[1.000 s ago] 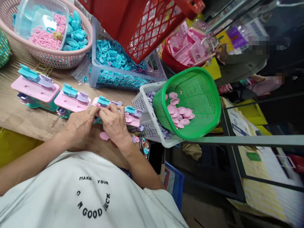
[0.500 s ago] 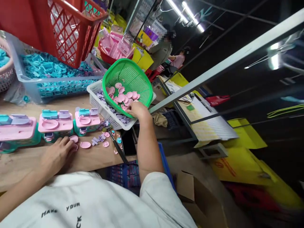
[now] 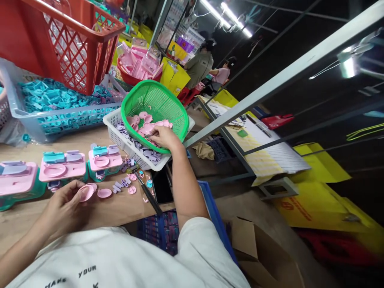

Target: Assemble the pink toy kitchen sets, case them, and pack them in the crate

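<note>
Between the thumb and fingers of my left hand [image 3: 67, 202] is a pink oval plastic dish [image 3: 87, 193], lifted a little off the table. Another pink dish [image 3: 105, 193] lies just to its right. My right hand [image 3: 164, 137] reaches into a tilted green basket [image 3: 156, 94], fingers bent among pink oval pieces [image 3: 147, 127]; what they pinch, if anything, is hidden. That basket rests on a white basket [image 3: 115, 126] of purple parts. Left of it stand teal-and-pink toy boxes, one [image 3: 105, 161] and another [image 3: 63, 168] with a pink dish on the lid.
Small purple clips [image 3: 122, 184], a black-handled tool [image 3: 150, 194] and a black phone [image 3: 162, 187] lie near the table edge. A clear bin [image 3: 39, 128] of blue parts sits under a red crate [image 3: 81, 44]. A metal post [image 3: 270, 86] slants across the right. Two people work behind.
My left hand has picked up a pink dish from the table and turned it. My right hand has moved deeper into the pink pieces in the green basket. The view has shifted slightly.
</note>
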Demonstrator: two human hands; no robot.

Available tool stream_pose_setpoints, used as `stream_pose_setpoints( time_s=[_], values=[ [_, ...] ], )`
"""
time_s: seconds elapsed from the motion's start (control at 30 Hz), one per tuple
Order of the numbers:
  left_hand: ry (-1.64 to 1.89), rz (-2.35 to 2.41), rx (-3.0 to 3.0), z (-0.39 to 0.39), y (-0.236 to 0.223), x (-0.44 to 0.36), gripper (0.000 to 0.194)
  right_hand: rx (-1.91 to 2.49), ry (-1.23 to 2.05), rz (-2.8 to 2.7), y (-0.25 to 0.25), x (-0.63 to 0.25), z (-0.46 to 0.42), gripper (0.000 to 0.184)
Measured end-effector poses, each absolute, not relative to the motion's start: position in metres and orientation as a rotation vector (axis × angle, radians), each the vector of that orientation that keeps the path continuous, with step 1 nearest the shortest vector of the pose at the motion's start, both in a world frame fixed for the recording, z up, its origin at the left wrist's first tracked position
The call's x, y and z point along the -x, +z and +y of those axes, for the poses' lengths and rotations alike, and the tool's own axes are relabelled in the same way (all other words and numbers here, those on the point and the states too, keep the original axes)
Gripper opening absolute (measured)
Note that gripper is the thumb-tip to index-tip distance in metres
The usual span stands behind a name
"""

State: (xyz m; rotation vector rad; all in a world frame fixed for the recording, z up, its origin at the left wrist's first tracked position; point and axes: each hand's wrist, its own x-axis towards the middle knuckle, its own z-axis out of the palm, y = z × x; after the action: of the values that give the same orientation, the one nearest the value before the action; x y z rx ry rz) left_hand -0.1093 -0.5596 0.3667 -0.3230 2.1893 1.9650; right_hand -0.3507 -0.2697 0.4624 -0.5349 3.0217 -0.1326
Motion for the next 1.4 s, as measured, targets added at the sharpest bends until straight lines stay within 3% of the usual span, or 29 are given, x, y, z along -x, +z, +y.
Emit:
stream_pose_setpoints(
  time_s=[0.23, 0.43, 0.53, 0.63, 0.73, 0.83, 0.9, 1.1, 1.4],
  values=[
    [2.123, 1.969, 0.451, -0.548, 0.369, 0.113, 0.061, 0.543, 0.039, 2.936, 0.463, 0.349, -0.276, 0.012],
    [2.229, 1.964, 0.458, -0.545, 0.368, 0.109, 0.052, 0.464, 0.028, 3.0, 0.464, 0.342, -0.266, 0.031],
    [2.244, 1.968, 0.436, -0.544, 0.367, 0.106, 0.049, 0.386, 0.001, 3.093, 0.461, 0.342, -0.259, 0.028],
    [2.277, 1.933, 0.429, -0.544, 0.365, 0.103, 0.046, 0.387, -0.198, 3.255, 0.467, 0.332, -0.251, 0.022],
    [2.35, 1.877, 0.466, -0.546, 0.363, 0.099, 0.045, 0.515, -0.619, 3.35, 0.477, 0.299, -0.256, 0.024],
    [2.405, 1.829, 0.506, -0.548, 0.361, 0.097, 0.044, 0.817, -1.137, 3.06, 0.47, 0.246, -0.285, 0.025],
    [2.439, 1.795, 0.516, -0.548, 0.362, 0.096, 0.044, 0.969, -1.314, 2.674, 0.451, 0.21, -0.315, 0.022],
    [2.446, 1.709, 0.379, -0.543, 0.368, 0.094, 0.043, 0.803, -1.572, 2.156, 0.381, 0.161, -0.382, 0.021],
    [2.479, 1.673, 0.379, -0.545, 0.368, 0.09, 0.05, 1.182, -1.502, 2.427, 0.368, 0.164, -0.373, 0.011]
  ],
)
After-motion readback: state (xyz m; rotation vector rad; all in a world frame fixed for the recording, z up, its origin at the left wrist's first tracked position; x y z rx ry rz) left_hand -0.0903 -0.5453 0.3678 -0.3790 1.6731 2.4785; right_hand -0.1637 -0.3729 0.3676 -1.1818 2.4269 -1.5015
